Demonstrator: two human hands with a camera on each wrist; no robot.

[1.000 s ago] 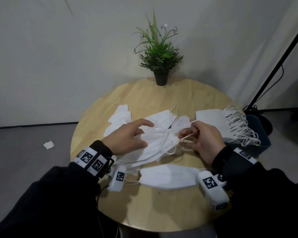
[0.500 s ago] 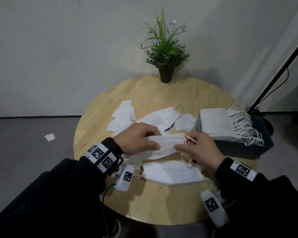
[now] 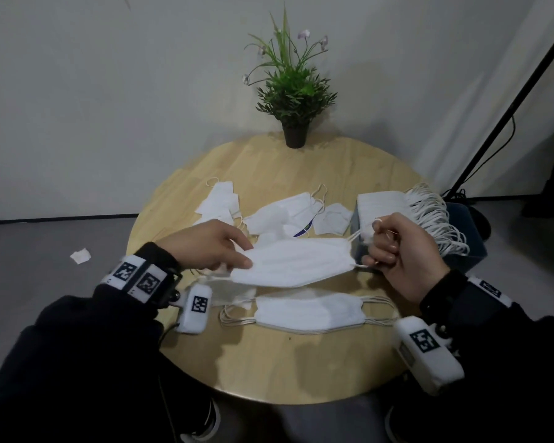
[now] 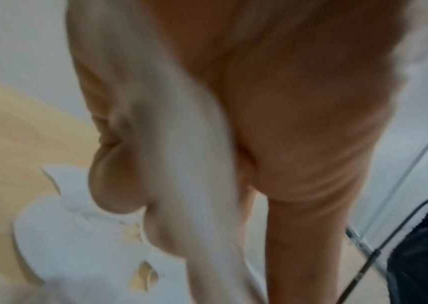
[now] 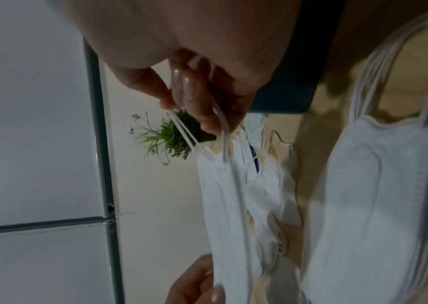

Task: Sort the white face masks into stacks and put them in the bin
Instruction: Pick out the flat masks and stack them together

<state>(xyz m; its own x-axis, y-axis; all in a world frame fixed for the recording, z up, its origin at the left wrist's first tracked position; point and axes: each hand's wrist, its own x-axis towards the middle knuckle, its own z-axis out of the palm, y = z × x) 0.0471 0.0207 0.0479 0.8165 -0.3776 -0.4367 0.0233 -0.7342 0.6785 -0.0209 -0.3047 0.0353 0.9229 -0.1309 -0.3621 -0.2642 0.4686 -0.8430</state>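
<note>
A white face mask (image 3: 296, 262) hangs stretched flat between both hands above the round wooden table (image 3: 269, 362). My left hand (image 3: 211, 244) pinches its left end. My right hand (image 3: 397, 247) is curled round its right ear loops (image 5: 181, 125). Below it a small stack of masks (image 3: 311, 313) lies on the table near me. Loose masks (image 3: 288, 212) lie farther back, with more (image 3: 219, 203) at the back left. A dark blue bin (image 3: 461, 251) at the table's right edge holds a tall stack of masks (image 3: 384, 206).
A potted green plant (image 3: 293, 91) stands at the table's far edge. A black stand pole (image 3: 509, 100) with a cable rises at the right. A scrap of white (image 3: 80, 255) lies on the grey floor at the left.
The tangled bundle of masks has given way to a single mask pulled out flat between the hands. My right hand moved right toward the bin, drawing the ear loops taut.
</note>
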